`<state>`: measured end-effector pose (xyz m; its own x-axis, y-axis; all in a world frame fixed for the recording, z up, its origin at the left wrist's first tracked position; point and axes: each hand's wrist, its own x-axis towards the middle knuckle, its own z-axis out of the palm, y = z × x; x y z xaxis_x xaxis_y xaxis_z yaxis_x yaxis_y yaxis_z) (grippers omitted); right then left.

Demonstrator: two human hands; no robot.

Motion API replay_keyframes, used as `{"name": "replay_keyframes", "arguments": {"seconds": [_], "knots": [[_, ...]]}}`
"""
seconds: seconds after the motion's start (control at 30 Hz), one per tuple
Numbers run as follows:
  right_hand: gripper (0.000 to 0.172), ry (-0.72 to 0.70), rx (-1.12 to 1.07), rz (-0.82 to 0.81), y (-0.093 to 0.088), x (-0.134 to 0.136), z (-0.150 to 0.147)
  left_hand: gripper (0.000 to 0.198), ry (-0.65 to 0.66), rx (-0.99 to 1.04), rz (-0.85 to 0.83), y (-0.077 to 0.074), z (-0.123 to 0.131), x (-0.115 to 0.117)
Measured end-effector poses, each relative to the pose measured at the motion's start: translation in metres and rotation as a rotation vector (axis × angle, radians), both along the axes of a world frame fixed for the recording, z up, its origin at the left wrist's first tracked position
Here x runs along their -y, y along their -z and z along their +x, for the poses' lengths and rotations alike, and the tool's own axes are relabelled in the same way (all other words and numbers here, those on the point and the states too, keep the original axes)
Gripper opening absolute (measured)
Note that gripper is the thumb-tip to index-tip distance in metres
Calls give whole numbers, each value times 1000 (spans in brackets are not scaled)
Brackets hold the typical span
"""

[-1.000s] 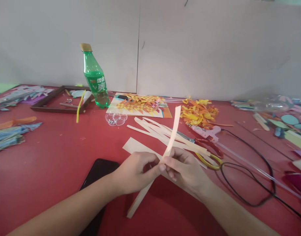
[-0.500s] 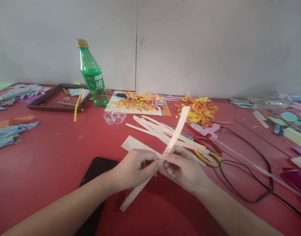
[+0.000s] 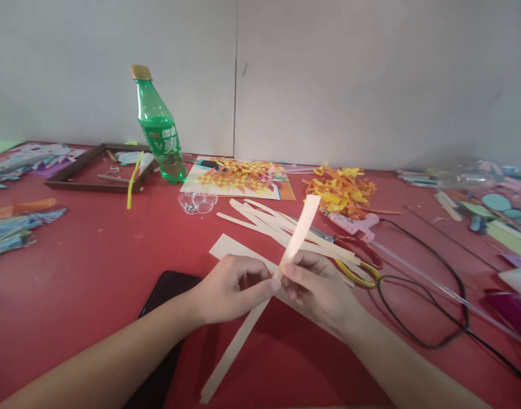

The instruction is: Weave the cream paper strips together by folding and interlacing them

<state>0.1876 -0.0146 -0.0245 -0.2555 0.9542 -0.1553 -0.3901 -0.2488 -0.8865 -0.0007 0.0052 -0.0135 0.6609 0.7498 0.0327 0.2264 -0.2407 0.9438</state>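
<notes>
A long cream paper strip (image 3: 303, 224) is pinched between both hands, one end slanting up to the right and the other hanging down to the lower left. My left hand (image 3: 237, 287) grips it with thumb and fingers. Close beside it, my right hand (image 3: 322, 287) pinches the same strip, its fingertips nearly touching the left ones. Beneath the hands lies a wider cream paper piece (image 3: 228, 248) on the red table. More cream strips (image 3: 260, 221) are piled just behind the hands, partly over scissors (image 3: 358, 250) with red and yellow handles.
A black phone (image 3: 169, 292) lies under my left forearm. Farther back are a green bottle (image 3: 160, 136), a brown frame (image 3: 79, 184), orange and yellow paper pieces (image 3: 341, 190) and a clear flower-shaped dish (image 3: 198, 203). A pink glue gun (image 3: 354, 223) and black cable (image 3: 456, 284) are right.
The strip has slid down and left through the fingers: its upper end is lower and its lower end reaches farther down. Both hands keep pinching it in nearly the same place.
</notes>
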Motion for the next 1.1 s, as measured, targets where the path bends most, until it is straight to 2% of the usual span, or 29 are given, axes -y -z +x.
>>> {"name": "replay_keyframes", "arguments": {"seconds": [0.17, 0.43, 0.63, 0.77, 0.93, 1.1], "knots": [[18, -56, 10, 15, 6, 3, -2, 26, 12, 33, 29, 2, 1, 0], [22, 16, -32, -34, 0, 2, -1, 31, 57, 28, 12, 1, 1, 1], [16, -68, 32, 39, 9, 3, 2, 28, 33, 27, 6, 0, 2, 2], [17, -95, 52, 3, 12, 3, 1, 28, 45, 41, 34, 0, 3, 1], [26, -12, -4, -59, 2, 1, 0, 25, 95, 26, 1, 1, 2, 0], [29, 103, 70, -24, -4, -3, 6, 24, 120, -18, -42, -1, 1, 0]]}}
